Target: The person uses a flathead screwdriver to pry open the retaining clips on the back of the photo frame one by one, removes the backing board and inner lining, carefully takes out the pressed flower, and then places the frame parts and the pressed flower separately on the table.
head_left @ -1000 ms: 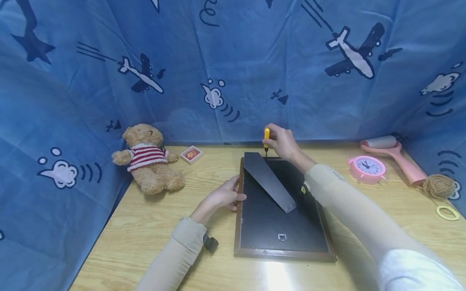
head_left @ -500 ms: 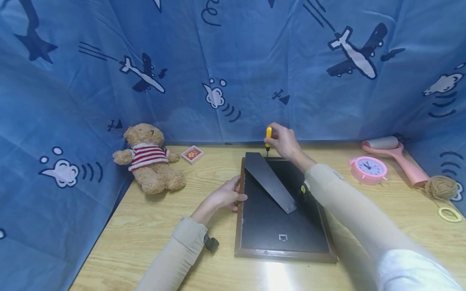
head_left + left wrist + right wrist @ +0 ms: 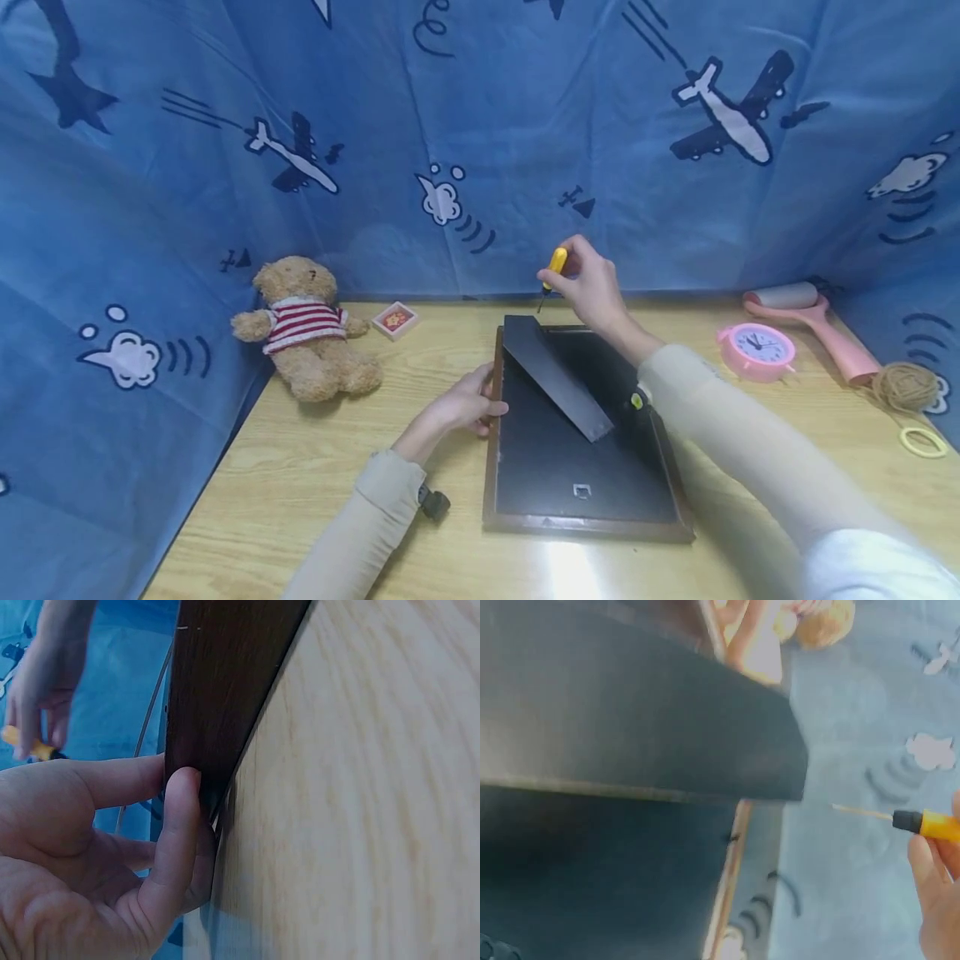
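Observation:
A picture frame [image 3: 525, 475] lies face down, its black back up and its brown rim showing. From that back a dark stand leg [image 3: 555, 379] slants up toward the far left corner. My left hand [image 3: 461, 404] grips the left rim, thumb on top; the left wrist view shows its fingers against the brown side [image 3: 225, 667]. Above the far edge, my right hand [image 3: 594, 287] pinches the yellow handle of a screwdriver [image 3: 557, 265] with a black collar. In the right wrist view the thin screwdriver shaft [image 3: 862, 812] points toward the leg's end, apart from it.
A teddy bear [image 3: 307, 329] in a striped shirt and a small square box [image 3: 394, 320] are at the back left. To the right stand a pink alarm clock [image 3: 757, 352], a lint roller [image 3: 832, 329], a twine ball [image 3: 905, 386] and a yellow ring [image 3: 922, 442]. A blue curtain [image 3: 480, 150] closes the back.
My right hand has lifted the screwdriver up from the frame's far edge, and the upright tool has tilted, tip swinging left. My left hand and the frame stay put.

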`<state>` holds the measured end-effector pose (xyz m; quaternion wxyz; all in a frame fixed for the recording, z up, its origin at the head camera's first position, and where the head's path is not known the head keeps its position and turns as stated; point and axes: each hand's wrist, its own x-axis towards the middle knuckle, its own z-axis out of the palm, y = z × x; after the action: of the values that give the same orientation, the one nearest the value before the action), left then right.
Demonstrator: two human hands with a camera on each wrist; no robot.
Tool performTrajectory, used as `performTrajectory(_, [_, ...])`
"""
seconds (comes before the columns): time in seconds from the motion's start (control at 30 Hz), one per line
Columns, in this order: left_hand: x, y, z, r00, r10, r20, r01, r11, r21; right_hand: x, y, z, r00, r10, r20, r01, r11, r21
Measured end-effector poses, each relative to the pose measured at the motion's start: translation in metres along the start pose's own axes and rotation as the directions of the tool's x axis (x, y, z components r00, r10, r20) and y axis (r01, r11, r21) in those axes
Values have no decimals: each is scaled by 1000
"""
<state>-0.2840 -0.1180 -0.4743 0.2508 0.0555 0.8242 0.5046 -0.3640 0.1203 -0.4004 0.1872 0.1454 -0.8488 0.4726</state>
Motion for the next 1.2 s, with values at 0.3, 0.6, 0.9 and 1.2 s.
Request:
performTrajectory(0.3, [2, -2, -3, 1000, 9, -8, -9, 1000, 5, -25, -32, 29, 974, -89, 206, 72, 993, 93])
performTrajectory(0.6, [1, -1, -2, 1000, -15, -5, 15, 1000, 12, -35, -30, 50, 959, -90, 270, 86, 996, 27])
performTrajectory(0.9, [1, -1, -3, 1000, -10, -5, 10, 1000, 17, -36, -33, 60, 925, -160, 345, 214, 969, -122])
performTrajectory(1.2, [2, -1, -2, 1000, 8, -2, -8, 1000, 12, -34, -28, 62, 927, -171, 333, 224, 966, -128])
